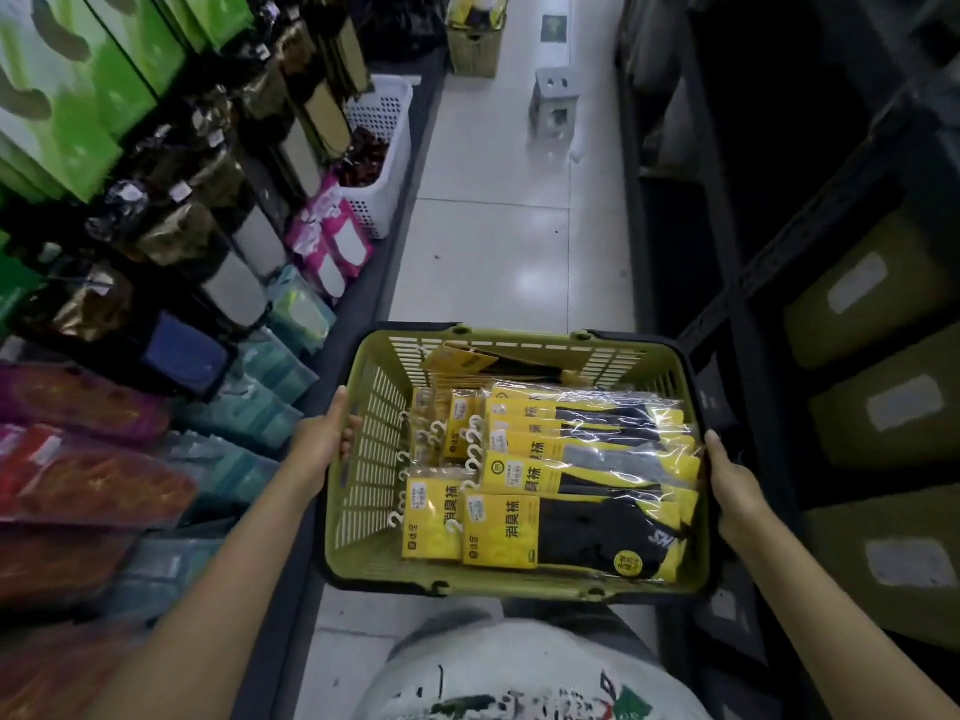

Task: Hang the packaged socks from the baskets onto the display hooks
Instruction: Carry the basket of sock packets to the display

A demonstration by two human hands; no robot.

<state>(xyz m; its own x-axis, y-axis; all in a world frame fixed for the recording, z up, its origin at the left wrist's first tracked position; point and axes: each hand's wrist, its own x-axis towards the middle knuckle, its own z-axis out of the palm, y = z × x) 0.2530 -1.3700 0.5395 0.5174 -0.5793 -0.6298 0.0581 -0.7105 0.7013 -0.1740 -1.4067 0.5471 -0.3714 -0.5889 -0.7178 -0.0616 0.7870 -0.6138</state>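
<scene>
gripping green basket (363,449) rims, both hands, open aisle floor (498,252) ahead

Your green basket (363,459), with slatted walls and a black rim, is level in front of you. Inside it, yellow-and-black sock packs (561,527) in clear wrap lie flat and overlapping, their white hanger hooks (472,443) pointing left. Another pack (462,362) leans against the far wall.

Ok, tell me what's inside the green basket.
Yellow packaged socks with white hooks fill the green basket, overlapping; one pack leans on the far wall. Whatever lies beneath is covered.
</scene>
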